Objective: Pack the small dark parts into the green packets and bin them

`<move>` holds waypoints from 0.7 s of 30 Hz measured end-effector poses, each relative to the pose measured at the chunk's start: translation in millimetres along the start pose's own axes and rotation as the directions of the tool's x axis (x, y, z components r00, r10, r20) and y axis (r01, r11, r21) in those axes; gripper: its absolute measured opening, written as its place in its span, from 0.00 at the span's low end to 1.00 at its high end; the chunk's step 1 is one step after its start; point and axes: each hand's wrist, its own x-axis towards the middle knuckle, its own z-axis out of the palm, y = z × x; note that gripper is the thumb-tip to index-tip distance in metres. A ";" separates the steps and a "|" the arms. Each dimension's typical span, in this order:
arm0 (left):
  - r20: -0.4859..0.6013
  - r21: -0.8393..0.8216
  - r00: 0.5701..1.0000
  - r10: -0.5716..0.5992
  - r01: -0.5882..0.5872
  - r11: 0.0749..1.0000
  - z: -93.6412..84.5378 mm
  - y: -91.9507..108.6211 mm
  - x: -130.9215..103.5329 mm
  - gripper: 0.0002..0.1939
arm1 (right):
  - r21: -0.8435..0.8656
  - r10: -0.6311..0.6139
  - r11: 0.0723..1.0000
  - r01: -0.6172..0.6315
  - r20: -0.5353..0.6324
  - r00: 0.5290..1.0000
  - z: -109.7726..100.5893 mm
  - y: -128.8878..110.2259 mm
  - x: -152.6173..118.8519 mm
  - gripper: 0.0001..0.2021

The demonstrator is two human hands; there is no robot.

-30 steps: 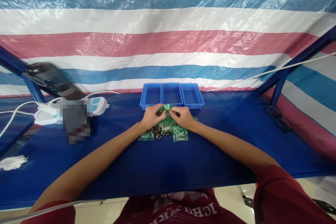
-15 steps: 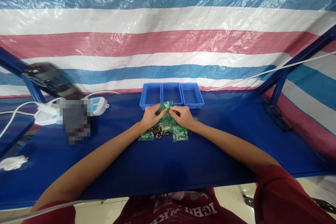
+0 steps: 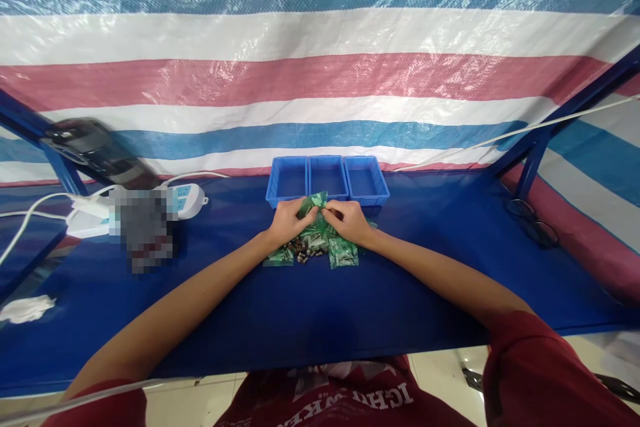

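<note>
Both my left hand (image 3: 289,221) and my right hand (image 3: 350,221) pinch a small green plastic bag (image 3: 317,200), their fingertips close together at its edge. The bag is raised just in front of the blue bins, with small pale pieces showing inside. Below my hands lies a pile of small metallic and brown cylindrical parts (image 3: 310,245). A second green bag (image 3: 343,255) with silvery parts rests under my right hand, and another green bag (image 3: 280,257) lies below my left. My hands cover part of the pile.
Three blue bins (image 3: 327,177) stand in a row at the back of the blue table (image 3: 310,313). To the left are a white power strip (image 3: 190,201), a dark bottle (image 3: 103,150) and a crumpled white tissue (image 3: 27,309). Dark-framed glasses (image 3: 533,223) lie at the right.
Hardly anything differs. Both hands keep their pinch on the green bag in nearly the same place; the whole view has shifted very slightly.
</note>
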 end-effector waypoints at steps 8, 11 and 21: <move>0.013 0.004 1.000 -0.015 0.015 1.000 0.1 -0.3 0.0 0.18 | -0.020 -0.002 1.000 0.002 0.002 1.000 0.0 0.9 -0.4 0.14; 0.015 0.004 1.000 -0.015 0.015 1.000 0.0 -0.1 0.5 0.19 | -0.021 0.005 1.000 -0.005 0.007 1.000 0.0 1.1 -0.4 0.14; 0.051 -0.006 0.998 -0.040 0.040 0.999 -1.5 -0.3 0.6 0.21 | 0.008 0.014 1.000 -0.015 0.052 0.999 -0.1 2.3 1.3 0.14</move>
